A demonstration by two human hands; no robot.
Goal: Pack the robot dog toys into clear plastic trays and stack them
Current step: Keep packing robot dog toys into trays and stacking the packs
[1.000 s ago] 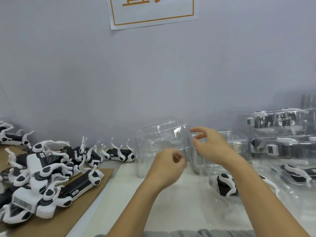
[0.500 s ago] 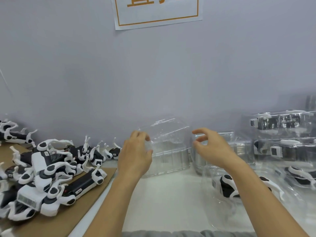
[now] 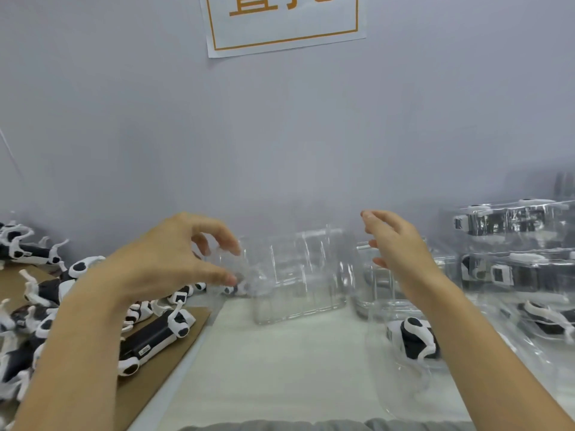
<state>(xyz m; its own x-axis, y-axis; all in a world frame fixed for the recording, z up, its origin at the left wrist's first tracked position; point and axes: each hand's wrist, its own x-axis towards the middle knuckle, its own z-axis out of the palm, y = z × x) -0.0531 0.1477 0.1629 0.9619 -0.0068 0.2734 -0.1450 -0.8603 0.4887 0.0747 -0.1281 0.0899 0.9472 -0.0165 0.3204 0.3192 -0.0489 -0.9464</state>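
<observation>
Clear plastic dominates the right side, where the stack of packed trays [image 3: 513, 244] stands at least two high against the wall, with perhaps a third below, so part of the job is done. Much is left: the heap of loose robot dog toys [image 3: 46, 306] on the cardboard sheet [image 3: 174, 346] numbers roughly ten, hard to count where they overlap, and one more toy [image 3: 413, 337] lies in an open tray under the right forearm. The left hand [image 3: 161, 262] pinches the edge of an empty tray [image 3: 295, 275] between thumb and curled fingers, while the right hand [image 3: 398, 244] hovers beside it, fingers loosely spread and holding nothing.
</observation>
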